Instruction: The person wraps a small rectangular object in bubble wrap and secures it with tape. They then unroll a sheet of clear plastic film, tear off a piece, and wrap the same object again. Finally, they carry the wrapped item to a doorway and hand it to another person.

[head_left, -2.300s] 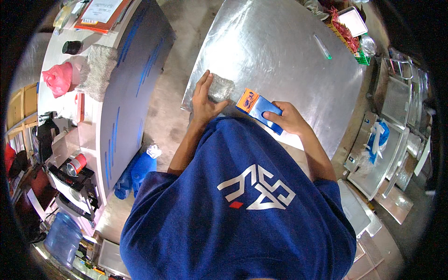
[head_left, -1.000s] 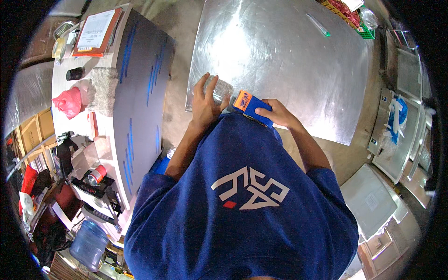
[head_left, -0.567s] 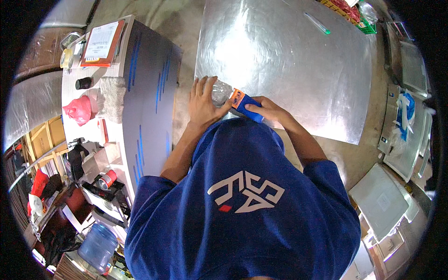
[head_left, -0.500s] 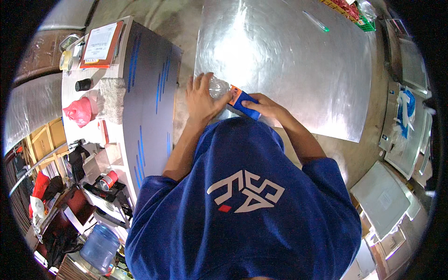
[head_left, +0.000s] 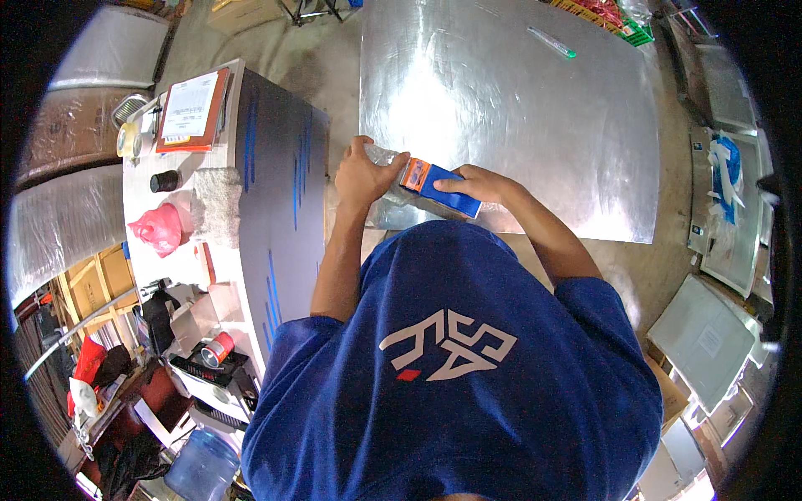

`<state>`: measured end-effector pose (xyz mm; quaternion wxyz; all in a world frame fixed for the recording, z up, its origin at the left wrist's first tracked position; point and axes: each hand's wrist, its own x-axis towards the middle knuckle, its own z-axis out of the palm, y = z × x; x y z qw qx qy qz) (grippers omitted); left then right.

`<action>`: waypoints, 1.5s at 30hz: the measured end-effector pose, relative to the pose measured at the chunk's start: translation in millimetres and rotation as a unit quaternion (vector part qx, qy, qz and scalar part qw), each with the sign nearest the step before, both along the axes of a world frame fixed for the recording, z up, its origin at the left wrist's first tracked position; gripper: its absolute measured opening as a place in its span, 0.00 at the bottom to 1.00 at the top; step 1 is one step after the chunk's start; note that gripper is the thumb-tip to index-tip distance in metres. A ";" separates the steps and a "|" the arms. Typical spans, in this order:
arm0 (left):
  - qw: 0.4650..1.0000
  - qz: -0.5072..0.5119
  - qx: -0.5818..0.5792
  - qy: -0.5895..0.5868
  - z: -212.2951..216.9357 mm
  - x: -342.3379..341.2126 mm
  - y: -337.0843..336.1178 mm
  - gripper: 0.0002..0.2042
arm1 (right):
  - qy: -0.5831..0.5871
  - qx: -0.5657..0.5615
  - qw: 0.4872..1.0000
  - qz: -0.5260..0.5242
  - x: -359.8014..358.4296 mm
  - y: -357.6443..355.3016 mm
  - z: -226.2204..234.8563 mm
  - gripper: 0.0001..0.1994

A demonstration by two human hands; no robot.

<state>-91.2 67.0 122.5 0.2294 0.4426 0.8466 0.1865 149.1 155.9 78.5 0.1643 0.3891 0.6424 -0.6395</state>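
While the person in the soft blue shirt (head_left: 451,376) bends over, both hands meet at the near edge of a big shiny metal sheet (head_left: 518,108). It is flat, silver and smooth, with bright streaks of light on it. The left hand (head_left: 364,174) curls its fingers around a crinkly clear plastic piece (head_left: 391,171) lying on the sheet's corner. The right hand (head_left: 478,184) is closed tight on a blue tool with an orange end (head_left: 434,182); the orange end points at the left fingers and almost touches them. Left of the left fingers stands a grey cabinet with blue streaks (head_left: 280,192). Far beyond the fingers, a thin pen with a green tip (head_left: 551,42) lies on the sheet.
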 end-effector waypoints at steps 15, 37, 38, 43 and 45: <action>0.999 -0.015 0.005 -0.035 1.9 -6.8 -3.8 0.41 | -0.154 0.185 0.961 0.135 -34.4 3.5 67.1 0.43; 0.886 -0.122 0.429 -0.127 8.2 8.6 -65.5 0.51 | -0.113 0.456 0.880 -0.069 64.7 -29.0 -40.9 0.28; 0.873 -0.135 0.456 -0.105 6.4 13.2 -63.8 0.51 | -0.075 0.435 0.888 -0.128 58.3 -28.9 -25.6 0.28; 0.830 -0.230 0.507 -0.035 1.5 48.8 -52.8 0.50 | 0.314 -0.272 0.765 -0.493 14.4 -43.5 90.7 0.30; 0.813 -0.290 0.502 -0.048 -12.7 60.5 -52.5 0.49 | 0.317 -0.193 0.778 -0.507 -1.8 -43.1 82.0 0.36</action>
